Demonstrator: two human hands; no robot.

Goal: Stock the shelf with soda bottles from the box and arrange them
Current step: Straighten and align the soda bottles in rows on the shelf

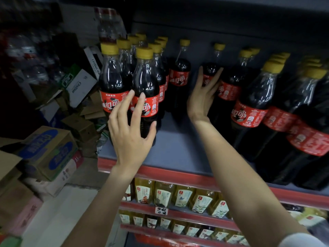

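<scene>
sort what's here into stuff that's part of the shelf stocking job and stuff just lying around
Part of the job:
- cola bottles
- blue shelf
- left hand, open at the front bottles
- right hand, open against a rear bottle

Just lying about:
- cardboard boxes
- yellow drink bottles on the lower shelves

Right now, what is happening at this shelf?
A person is arranging cola bottles on the shelf. The left hand is open around a front bottle in the left cluster. The right hand is open against a bottle further back. Bare shelf lies between the groups.
</scene>
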